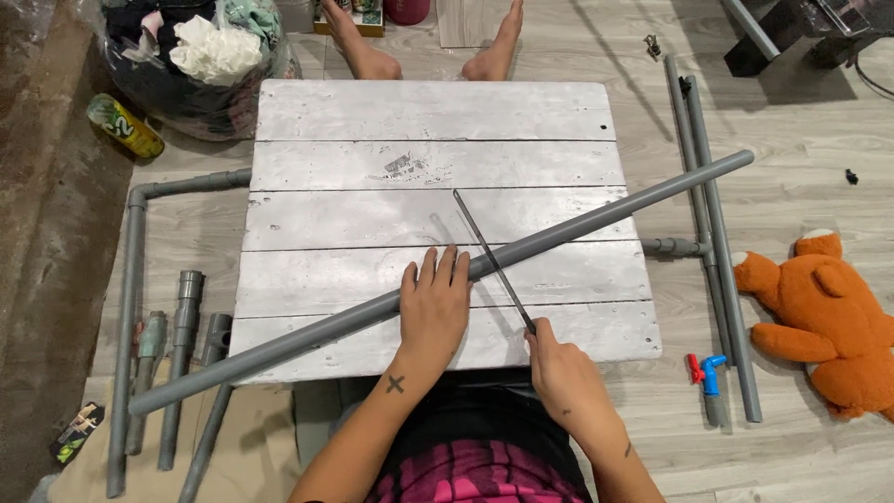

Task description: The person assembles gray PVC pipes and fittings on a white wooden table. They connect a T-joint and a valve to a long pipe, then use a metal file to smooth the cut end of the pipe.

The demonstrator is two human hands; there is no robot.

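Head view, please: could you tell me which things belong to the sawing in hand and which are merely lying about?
In use: long grey pipe pinned by the left hand; thin saw blade in the right hand; white plank table.

Lying about: orange teddy bear, green bottle, bag of clothes, spare pipes.

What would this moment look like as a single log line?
left hand: flat on grey pipe | right hand: holding thin blade across pipe | surface: white plank table | nearby: orange teddy bear on floor

Saw blade (489, 256) across grey pipe (596, 216)
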